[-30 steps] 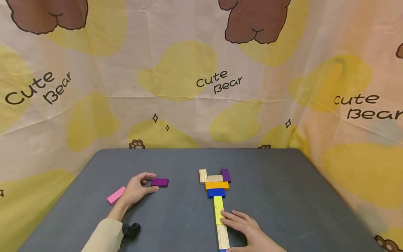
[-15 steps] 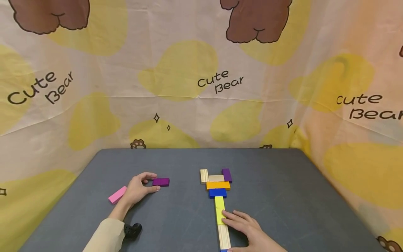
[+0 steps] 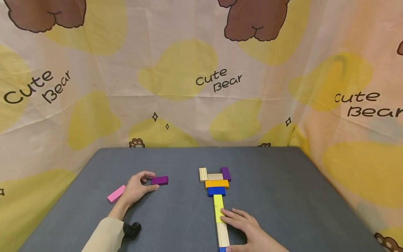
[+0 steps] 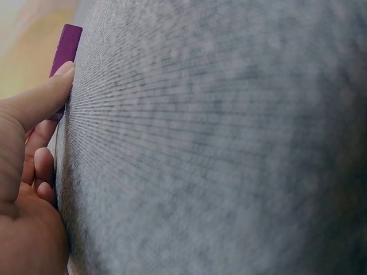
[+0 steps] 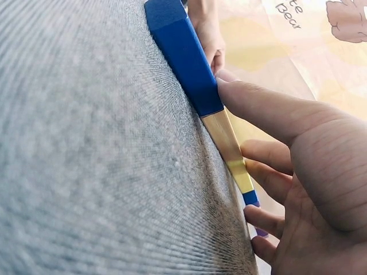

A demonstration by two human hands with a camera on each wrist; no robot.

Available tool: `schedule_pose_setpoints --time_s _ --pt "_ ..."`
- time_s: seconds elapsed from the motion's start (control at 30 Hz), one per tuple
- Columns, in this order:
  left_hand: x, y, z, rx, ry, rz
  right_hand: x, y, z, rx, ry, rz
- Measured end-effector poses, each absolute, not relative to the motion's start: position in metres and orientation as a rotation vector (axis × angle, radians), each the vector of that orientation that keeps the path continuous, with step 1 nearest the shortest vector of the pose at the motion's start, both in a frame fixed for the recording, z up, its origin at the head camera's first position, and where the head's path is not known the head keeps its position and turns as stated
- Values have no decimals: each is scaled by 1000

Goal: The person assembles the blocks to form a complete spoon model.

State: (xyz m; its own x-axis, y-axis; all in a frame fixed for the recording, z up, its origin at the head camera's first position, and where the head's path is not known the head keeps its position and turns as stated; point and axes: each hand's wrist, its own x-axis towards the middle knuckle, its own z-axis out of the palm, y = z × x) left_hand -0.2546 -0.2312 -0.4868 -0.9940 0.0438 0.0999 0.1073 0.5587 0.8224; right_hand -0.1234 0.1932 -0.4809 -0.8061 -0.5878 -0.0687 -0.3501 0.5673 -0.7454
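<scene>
In the head view my left hand (image 3: 136, 189) pinches a purple block (image 3: 160, 180) between thumb and fingers, low over the dark table or on it. The left wrist view shows the thumb against this purple block (image 4: 67, 46). My right hand (image 3: 247, 227) lies along a row of blocks, its fingers reaching the yellow block (image 3: 218, 206). Below that come a plain wood block (image 3: 223, 234) and a blue block (image 3: 222, 249), partly cut off by the frame. In the right wrist view the thumb touches this blue block (image 5: 183, 57).
Beyond the yellow block lie another blue block (image 3: 216, 191), an orange block (image 3: 217, 183), a plain crosswise block (image 3: 215, 176), an upright-lying plain block (image 3: 203, 174) and a dark purple block (image 3: 225, 173). A pink block (image 3: 116, 194) lies beside the left wrist. A printed cloth (image 3: 176, 70) surrounds the table.
The purple block at my left hand has turned slightly, its right end swinging a little away from me. The right hand stays in place on the row.
</scene>
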Motion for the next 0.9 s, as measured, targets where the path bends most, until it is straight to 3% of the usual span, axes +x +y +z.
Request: schedule_pose_setpoints --time_s 0.9 --pt "-258 -232 -485 -101 -2741 -1434 -124 191 -476 -725 2473 -1091"
